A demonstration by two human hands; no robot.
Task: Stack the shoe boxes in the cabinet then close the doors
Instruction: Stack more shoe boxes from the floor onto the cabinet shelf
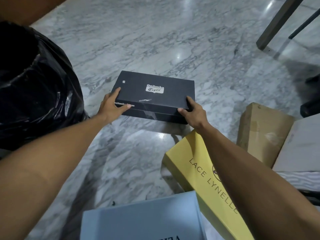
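Observation:
A black shoe box with a silver logo on its lid lies on the marble floor in the middle of the view. My left hand grips its near left corner, thumb across the front side and fingers over the lid edge. My right hand grips its near right corner the same way. A yellow shoe box lies tilted under my right forearm. A pale blue box sits at the bottom edge. The cabinet is out of view.
A big black plastic bag bulges at the left, close to my left arm. A brown cardboard box and a white box sit at the right. Furniture legs stand at the top right on marble floor.

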